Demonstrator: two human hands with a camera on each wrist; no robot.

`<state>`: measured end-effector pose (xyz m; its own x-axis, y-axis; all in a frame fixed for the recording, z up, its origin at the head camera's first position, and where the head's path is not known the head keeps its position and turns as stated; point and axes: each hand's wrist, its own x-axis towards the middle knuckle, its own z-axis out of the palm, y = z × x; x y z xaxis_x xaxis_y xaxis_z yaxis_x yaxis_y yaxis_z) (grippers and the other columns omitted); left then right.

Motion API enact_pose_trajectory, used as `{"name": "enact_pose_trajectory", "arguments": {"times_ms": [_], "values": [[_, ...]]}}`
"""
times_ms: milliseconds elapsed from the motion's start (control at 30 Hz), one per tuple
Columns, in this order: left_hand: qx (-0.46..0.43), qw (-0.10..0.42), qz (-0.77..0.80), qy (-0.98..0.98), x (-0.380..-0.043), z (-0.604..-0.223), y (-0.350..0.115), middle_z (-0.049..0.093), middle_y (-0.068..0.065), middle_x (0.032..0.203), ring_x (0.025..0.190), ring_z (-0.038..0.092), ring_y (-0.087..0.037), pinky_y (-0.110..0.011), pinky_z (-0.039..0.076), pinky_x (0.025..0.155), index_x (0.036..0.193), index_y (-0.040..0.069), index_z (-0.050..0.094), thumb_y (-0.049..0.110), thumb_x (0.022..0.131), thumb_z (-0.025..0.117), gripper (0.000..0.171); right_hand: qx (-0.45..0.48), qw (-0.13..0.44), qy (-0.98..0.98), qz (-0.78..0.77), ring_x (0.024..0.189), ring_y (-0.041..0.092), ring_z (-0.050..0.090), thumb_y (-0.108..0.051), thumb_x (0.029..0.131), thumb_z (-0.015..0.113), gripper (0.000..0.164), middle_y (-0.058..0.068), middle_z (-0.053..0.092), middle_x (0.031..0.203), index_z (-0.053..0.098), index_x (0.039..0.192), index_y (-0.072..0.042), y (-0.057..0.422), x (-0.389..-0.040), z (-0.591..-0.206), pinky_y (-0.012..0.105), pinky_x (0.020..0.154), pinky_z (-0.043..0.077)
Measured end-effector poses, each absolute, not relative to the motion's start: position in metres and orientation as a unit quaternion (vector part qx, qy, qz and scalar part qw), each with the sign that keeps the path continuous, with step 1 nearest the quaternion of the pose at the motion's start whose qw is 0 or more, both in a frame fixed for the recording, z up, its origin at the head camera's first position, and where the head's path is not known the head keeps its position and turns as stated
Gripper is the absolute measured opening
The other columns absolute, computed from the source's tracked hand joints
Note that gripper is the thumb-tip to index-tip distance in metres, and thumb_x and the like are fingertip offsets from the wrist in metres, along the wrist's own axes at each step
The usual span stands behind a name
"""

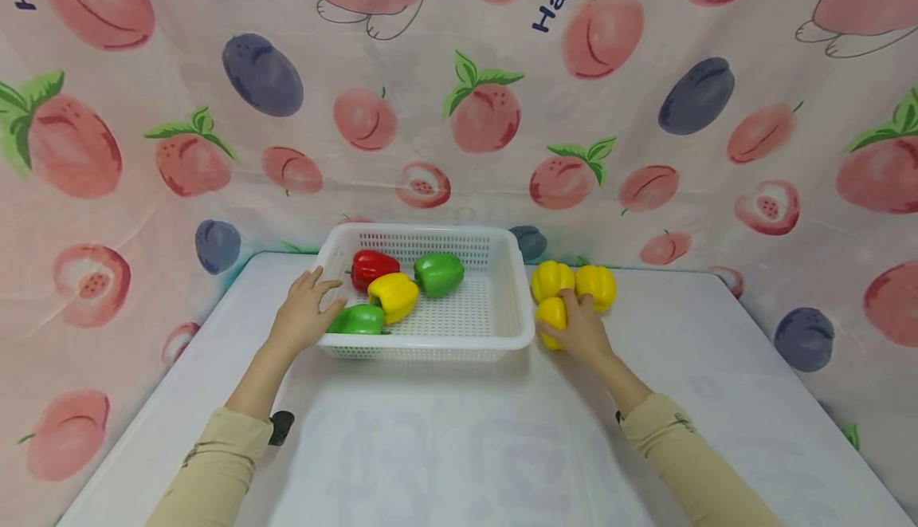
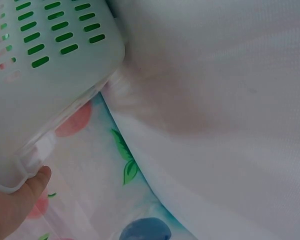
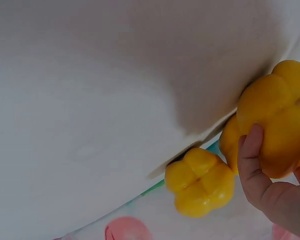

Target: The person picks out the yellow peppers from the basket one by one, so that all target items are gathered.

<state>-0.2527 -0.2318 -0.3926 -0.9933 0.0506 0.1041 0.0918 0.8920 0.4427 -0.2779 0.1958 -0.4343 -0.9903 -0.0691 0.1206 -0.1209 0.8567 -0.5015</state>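
My right hand point(image 1: 582, 332) grips a yellow bell pepper point(image 1: 551, 320) just outside the basket's right side; the right wrist view shows fingers curled round that pepper point(image 3: 275, 120). Right behind it sit two more yellow bell peppers, one at left point(image 1: 552, 278) and one at right point(image 1: 597, 285). My left hand point(image 1: 301, 312) is at the left rim of a white plastic basket point(image 1: 430, 342), its fingers loosely spread; in the left wrist view a finger point(image 2: 37, 182) lies along the rim. Inside the basket are a red pepper point(image 1: 373, 269), a yellow pepper point(image 1: 396, 297) and two green peppers point(image 1: 439, 273).
The basket stands at the back of a white-covered table point(image 1: 459, 431), close to a fruit-printed cloth backdrop point(image 1: 430, 144). The front green pepper point(image 1: 358, 320) lies against the basket's near left corner, partly behind the rim.
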Motion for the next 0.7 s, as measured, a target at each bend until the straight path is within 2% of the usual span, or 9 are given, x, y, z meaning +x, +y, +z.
{"name": "enact_pose_trajectory", "arguments": {"times_ms": [300, 533, 700], "values": [[-0.033, 0.043, -0.232, -0.971, -0.2522, -0.3926, -0.2308, 0.022, -0.028, 0.152, 0.14, 0.014, -0.046, -0.071, 0.024, 0.103, 0.134, 0.002, 0.049, 0.029, 0.095, 0.048, 0.047, 0.037, 0.036, -0.966, 0.252, 0.09, 0.038, 0.053, -0.033, 0.082, 0.067, 0.066, 0.031, 0.038, 0.119, 0.037, 0.131, 0.0, 0.1934, -0.279, -0.4374, 0.053, 0.083, 0.052], [-0.032, 0.04, -0.231, -0.972, -0.2519, -0.3928, -0.231, 0.022, -0.028, 0.152, 0.141, 0.014, -0.046, -0.071, 0.024, 0.103, 0.135, 0.003, 0.048, 0.03, 0.095, 0.048, 0.048, 0.034, 0.043, -0.966, 0.252, 0.09, 0.042, 0.051, -0.032, 0.082, 0.069, 0.066, 0.033, 0.034, 0.119, 0.035, 0.129, 0.0, 0.1916, -0.2759, -0.4381, 0.053, 0.078, 0.052], [-0.034, 0.038, -0.231, -0.972, -0.253, -0.3928, -0.2316, 0.021, -0.028, 0.152, 0.141, 0.013, -0.046, -0.071, 0.024, 0.103, 0.135, 0.002, 0.048, 0.03, 0.095, 0.047, 0.049, 0.026, 0.037, -0.966, 0.256, 0.095, 0.047, 0.049, -0.031, 0.082, 0.068, 0.065, 0.034, 0.03, 0.122, 0.032, 0.128, 0.0, 0.1909, -0.2785, -0.4421, 0.055, 0.08, 0.051]]}}
